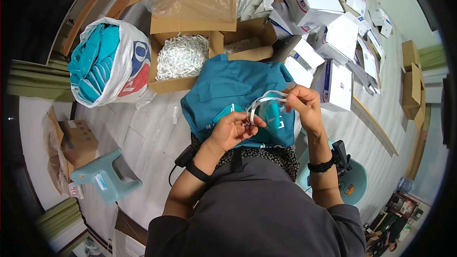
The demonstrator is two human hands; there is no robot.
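Over the teal cloth [228, 85] spread on the lap, the teal mask [271, 114] is being held between both hands. The right hand [304, 104] is pinching its white strap [266, 99] taut; the left hand [233, 128] is pinching the other end, best kept untwisted. The mask's fastening point is hiding behind fingers.

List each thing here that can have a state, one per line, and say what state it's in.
Left hand: pinching the white strap.
Right hand: pulling the strap's other end up.
White strap: stretched between both hands.
Teal cloth: draped over the lap.
Cardboard box: open, holding white straps.
Plastic bag: open, stuffed with teal pieces.
Teal stool: upright on the floor.
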